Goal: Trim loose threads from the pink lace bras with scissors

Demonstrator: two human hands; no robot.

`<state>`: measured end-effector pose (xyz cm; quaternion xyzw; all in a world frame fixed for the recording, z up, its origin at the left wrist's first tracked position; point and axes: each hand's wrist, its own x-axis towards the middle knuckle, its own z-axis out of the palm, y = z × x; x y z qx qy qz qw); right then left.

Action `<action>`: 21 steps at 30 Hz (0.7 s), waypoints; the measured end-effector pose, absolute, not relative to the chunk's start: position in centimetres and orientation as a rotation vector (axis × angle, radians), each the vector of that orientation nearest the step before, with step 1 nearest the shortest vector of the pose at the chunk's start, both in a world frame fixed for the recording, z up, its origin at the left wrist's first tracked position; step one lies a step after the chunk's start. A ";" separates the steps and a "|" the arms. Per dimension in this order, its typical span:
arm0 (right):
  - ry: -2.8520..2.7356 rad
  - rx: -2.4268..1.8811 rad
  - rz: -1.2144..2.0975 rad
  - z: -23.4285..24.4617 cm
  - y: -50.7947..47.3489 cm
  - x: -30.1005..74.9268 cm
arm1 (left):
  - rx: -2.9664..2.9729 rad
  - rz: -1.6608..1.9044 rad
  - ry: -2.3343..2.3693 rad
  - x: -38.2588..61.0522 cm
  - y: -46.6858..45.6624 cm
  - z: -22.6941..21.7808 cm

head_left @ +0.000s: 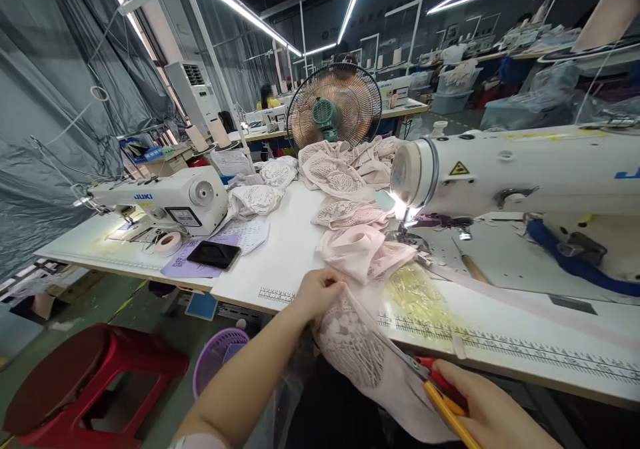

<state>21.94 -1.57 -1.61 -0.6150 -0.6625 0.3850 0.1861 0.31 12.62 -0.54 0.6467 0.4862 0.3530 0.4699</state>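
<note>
**Garment workshop: trimming lace at the sewing table**

White worktable (pixel 300 249) under strip lights, sewing machine (pixel 515 169) at right, fan (pixel 334 105) behind. Left hand (pixel 320 292) pinches pink lace fabric (pixel 360 349) at the table's near edge, fingers closed on it. Right hand (pixel 493 412) grips the scissors (pixel 435 385), blades against the fabric hanging below the edge.

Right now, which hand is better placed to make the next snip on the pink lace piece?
Right, probably. The right hand holds the scissors, blades against the pink lace fabric; the left hand only pinches its top edge.
</note>
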 end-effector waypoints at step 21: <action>-2.317 -1.567 0.090 11.0 9.1 19.2 | 1.731 1.233 1.381 -12.3 12.7 18.0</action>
